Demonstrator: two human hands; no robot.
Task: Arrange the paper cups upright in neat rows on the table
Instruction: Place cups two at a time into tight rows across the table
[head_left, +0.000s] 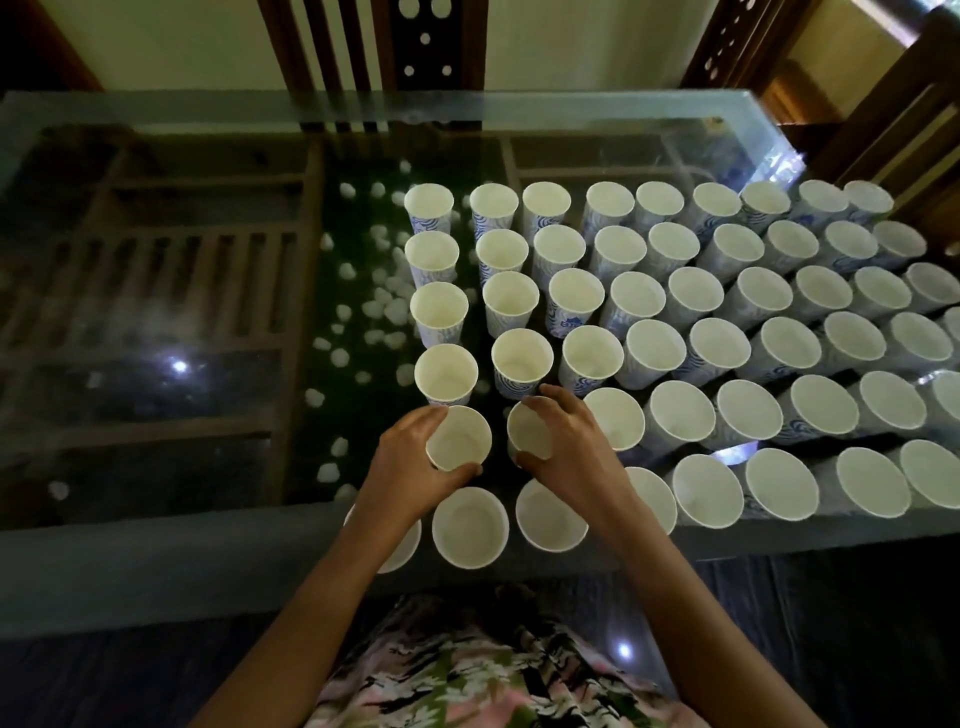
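Note:
Several white paper cups with blue print stand upright in rows across the right half of the glass table. My left hand grips one upright cup at its rim, in the leftmost column just in front of another cup. My right hand grips the neighbouring cup from the right, thumb at its near rim. Close to the table's front edge stand two more cups, and a third is partly hidden under my left forearm.
White pebbles lie under the glass in the middle of the table. A wooden lattice shows beneath the left half, where no cups stand. Wooden chairs stand at the far side and at the right.

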